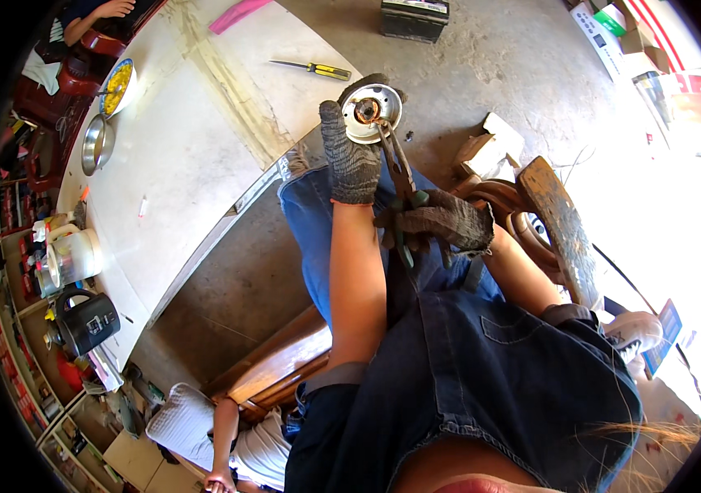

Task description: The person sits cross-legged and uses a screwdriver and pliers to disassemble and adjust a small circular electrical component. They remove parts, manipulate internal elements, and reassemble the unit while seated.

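Observation:
A dark knitted glove covers my left hand [352, 163], its fingers wrapped around a round, shallow metal housing [356, 128]. The housing's open side faces up and shows a copper-coloured ring at its centre. My right hand [442, 220], gloved as well, is closed around the handles of a pair of pliers [398, 168]. The pliers' jaws reach into the housing beside the copper ring; whether they grip anything there I cannot tell. Both hands are above my lap, just off the table's edge. A screwdriver [324, 71] with a yellow and black handle lies on the table nearby.
The white table [178, 164] carries a bowl of yellow food [119, 87], a metal bowl [96, 146], a plastic jug [76, 260] and a black kettle [87, 322]. A black battery [413, 23] stands on the floor. Worn wood [560, 230] is at my right. Two other people sit nearby.

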{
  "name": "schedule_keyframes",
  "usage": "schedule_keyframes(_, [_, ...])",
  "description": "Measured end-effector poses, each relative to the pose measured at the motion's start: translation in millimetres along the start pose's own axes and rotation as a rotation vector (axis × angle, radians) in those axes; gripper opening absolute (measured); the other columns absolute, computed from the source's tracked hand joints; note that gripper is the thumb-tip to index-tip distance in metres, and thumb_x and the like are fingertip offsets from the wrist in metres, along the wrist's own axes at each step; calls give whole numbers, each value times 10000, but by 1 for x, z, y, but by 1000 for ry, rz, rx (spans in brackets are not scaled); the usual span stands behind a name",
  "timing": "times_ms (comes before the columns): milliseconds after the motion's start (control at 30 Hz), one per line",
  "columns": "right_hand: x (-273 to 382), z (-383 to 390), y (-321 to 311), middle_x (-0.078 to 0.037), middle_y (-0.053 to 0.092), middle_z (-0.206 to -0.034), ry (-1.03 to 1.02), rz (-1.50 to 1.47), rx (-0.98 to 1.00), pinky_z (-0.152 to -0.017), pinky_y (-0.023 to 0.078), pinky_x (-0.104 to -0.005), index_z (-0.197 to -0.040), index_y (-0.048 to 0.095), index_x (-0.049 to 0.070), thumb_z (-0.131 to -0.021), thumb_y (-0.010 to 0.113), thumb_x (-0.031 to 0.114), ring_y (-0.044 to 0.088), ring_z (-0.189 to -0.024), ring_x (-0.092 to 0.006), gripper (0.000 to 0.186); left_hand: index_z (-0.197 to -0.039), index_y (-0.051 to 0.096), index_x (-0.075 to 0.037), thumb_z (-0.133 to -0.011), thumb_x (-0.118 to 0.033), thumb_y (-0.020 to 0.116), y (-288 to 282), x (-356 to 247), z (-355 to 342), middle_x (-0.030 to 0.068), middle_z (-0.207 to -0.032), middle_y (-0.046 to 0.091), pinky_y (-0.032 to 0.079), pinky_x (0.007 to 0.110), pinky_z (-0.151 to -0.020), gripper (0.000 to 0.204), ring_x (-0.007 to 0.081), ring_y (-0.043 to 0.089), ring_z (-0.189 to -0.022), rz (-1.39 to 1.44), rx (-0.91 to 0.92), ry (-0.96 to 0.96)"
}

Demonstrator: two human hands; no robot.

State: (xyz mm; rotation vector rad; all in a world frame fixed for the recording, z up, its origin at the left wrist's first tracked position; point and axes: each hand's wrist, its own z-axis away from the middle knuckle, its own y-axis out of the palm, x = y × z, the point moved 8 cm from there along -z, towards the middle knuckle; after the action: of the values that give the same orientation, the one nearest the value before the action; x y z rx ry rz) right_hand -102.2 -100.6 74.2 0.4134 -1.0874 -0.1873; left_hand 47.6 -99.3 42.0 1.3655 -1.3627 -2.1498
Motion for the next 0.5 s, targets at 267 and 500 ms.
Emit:
schedule_keyframes(267, [4,1,-5,-40,630,-851,48,8,-88,-600,421,-200,-1053,612,29,-892,544,218,536,-691,-64,258,-1186,485,82,-853,-629,401,6,-2,5,186,-1115,583,465,390,-893,790,288,584,-989,-110,31,60])
schedule_keyframes(500, [1,1,-8,-42,633,-826,46,7,-70,-553,408,-199,-1029,612,25,-889,550,231,519,-641,-60,256,-1193,481,75,-856,-626,399,-2,4,-2,192,-1126,577,466,400,-900,783,303,582,-994,-38,47,30])
